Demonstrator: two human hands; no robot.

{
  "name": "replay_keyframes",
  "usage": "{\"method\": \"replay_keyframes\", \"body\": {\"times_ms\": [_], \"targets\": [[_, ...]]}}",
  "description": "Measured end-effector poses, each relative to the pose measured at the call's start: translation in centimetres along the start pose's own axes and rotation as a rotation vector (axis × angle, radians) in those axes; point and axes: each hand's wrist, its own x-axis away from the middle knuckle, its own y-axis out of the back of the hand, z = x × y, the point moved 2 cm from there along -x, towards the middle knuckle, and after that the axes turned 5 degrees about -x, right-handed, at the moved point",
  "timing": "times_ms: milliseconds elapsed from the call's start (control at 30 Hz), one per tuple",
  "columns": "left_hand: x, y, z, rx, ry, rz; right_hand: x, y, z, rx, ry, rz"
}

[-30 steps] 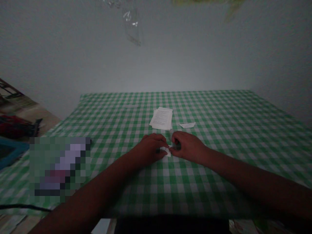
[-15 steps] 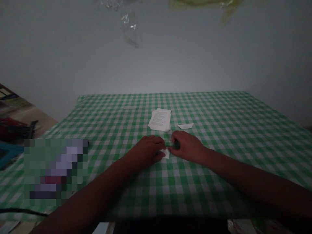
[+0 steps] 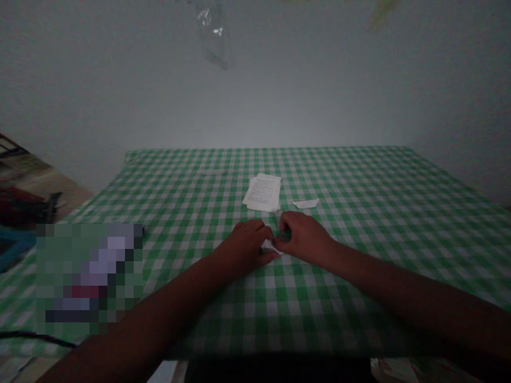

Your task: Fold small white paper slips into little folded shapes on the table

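A small piece of white paper [image 3: 270,247] lies on the tablecloth between my hands, mostly hidden by my fingers. My left hand [image 3: 245,244] presses in from the left, with its fingertips at the paper's left edge. My right hand [image 3: 305,238] comes from the right, with its curled fingers at the other edge. Just beyond them lies a small stack of printed white sheets [image 3: 262,192]. To its right sits a narrow white paper slip [image 3: 305,204], apart from both hands.
A green and white gingham tablecloth [image 3: 351,213] covers the table, which stands against a grey wall [image 3: 255,90]. A pixelated patch [image 3: 90,279] hides part of the left side. A black cable [image 3: 32,336] runs along the near left edge, and a red cloth [image 3: 19,209] lies on the floor.
My hands have closed in on the small paper, and their fingertips now cover most of it. The view has shifted slightly.
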Motion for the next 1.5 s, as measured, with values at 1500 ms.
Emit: {"method": "replay_keyframes", "body": {"times_ms": [1500], "targets": [[0.5,0.9,0.2,0.111,-0.04,0.055,-0.1,1.1,-1.0,-0.072,0.136,0.133]]}}
